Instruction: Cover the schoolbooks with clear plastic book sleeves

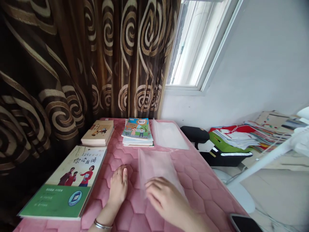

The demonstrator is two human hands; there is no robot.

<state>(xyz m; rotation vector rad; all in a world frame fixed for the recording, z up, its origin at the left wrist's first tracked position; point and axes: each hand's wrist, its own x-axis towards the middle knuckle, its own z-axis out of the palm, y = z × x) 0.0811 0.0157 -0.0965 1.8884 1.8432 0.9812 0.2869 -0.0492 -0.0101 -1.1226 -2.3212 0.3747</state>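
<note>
My left hand (118,185) lies on the pink quilted surface, palm down, its fingers stretched forward and holding nothing. A silver bangle sits on that wrist. Bent over a clear plastic sleeve (156,161), my right hand (166,199) has its fingers curled at the sleeve's near left part; the grip itself is partly hidden. The sleeve looks thin and see-through. To the left of my left hand is a large green-and-cream book (79,183) with people on its cover.
Further back stand a stack of tan books (98,132), a stack with a maths textbook (137,129) on top, and a pile of clear sleeves (171,135). A phone (245,223) rests at the near right edge. Beyond it are a white fan stand (241,196) and piled papers (236,138).
</note>
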